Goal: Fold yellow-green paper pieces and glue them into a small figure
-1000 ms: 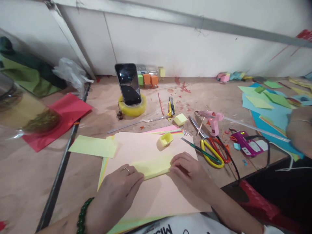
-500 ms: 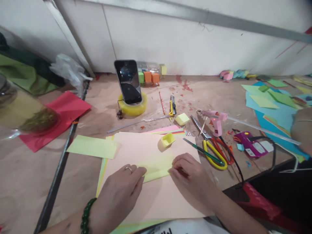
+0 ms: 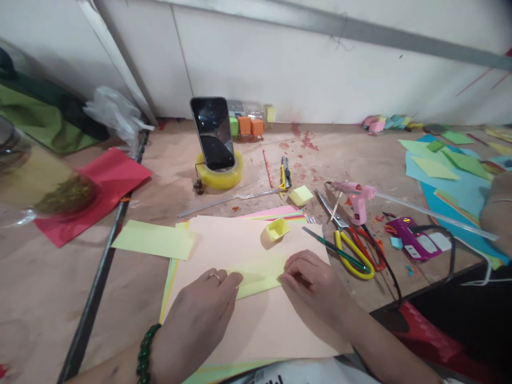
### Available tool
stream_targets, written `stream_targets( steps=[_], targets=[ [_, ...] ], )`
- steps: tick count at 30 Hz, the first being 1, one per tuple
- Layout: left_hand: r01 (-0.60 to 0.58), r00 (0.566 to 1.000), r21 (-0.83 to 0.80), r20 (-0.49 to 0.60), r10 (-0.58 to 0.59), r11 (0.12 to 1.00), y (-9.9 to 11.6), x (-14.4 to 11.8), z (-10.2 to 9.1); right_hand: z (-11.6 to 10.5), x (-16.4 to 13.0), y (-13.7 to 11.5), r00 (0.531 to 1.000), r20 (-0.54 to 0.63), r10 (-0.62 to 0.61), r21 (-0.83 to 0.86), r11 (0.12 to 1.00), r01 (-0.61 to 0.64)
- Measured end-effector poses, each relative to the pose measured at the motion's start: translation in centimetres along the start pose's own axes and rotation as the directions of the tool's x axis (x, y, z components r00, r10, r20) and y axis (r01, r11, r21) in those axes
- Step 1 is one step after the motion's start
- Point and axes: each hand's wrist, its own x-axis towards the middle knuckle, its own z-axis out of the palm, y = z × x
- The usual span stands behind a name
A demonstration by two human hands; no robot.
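A pale yellow paper strip (image 3: 261, 276) with a fold along its near edge lies on a stack of peach-coloured sheets (image 3: 248, 328). My left hand (image 3: 208, 306) pinches the strip's left end, fingers bent and pressed together. At the right end, my right hand (image 3: 310, 282) has thumb and fingertips closed on the same fold. Just beyond the strip sits a small open yellow paper box (image 3: 277, 230). Green-handled tweezers (image 3: 338, 249) rest across the stack's right edge. A flat pale green paper piece (image 3: 154, 240) overlaps the stack's upper left corner.
On the right lie yellow-and-red-handled scissors (image 3: 344, 242), a pink glue gun (image 3: 356, 197) and a purple device (image 3: 418, 240). A phone (image 3: 213, 133) leans in a tape roll (image 3: 221, 173). At left stands a jar (image 3: 44, 176) on red paper (image 3: 116, 173). Someone's hand (image 3: 498, 208) is at far right.
Both hands stay on the strip's folded edge, with barely any finger movement. The whole view has shifted slightly.
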Motion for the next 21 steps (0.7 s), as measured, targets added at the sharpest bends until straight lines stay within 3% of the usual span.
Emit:
stream_targets(
  steps=[11,15,18,21],
  targets=[
    [-0.002,0.99,0.161,0.141,-0.021,0.987,0.4,-0.1,-0.2,0.1,-0.1,0.1,1.0,0.024,0.008,-0.03,1.0,-0.008],
    [-0.137,0.99,0.267,0.082,0.119,0.954,0.2,-0.2,-0.2,0.0,-0.2,0.1,0.999,0.045,0.009,-0.097,0.995,-0.005],
    [-0.275,0.961,0.301,0.056,0.271,0.913,0.0,-0.1,-0.3,-0.3,-0.2,-0.4,0.989,0.047,-0.138,-0.223,0.964,0.145],
    [-0.341,0.94,0.315,0.101,0.326,0.886,0.1,0.1,-0.6,-0.5,0.1,-1.1,0.915,0.133,-0.381,-0.334,0.852,0.403]
  ],
)
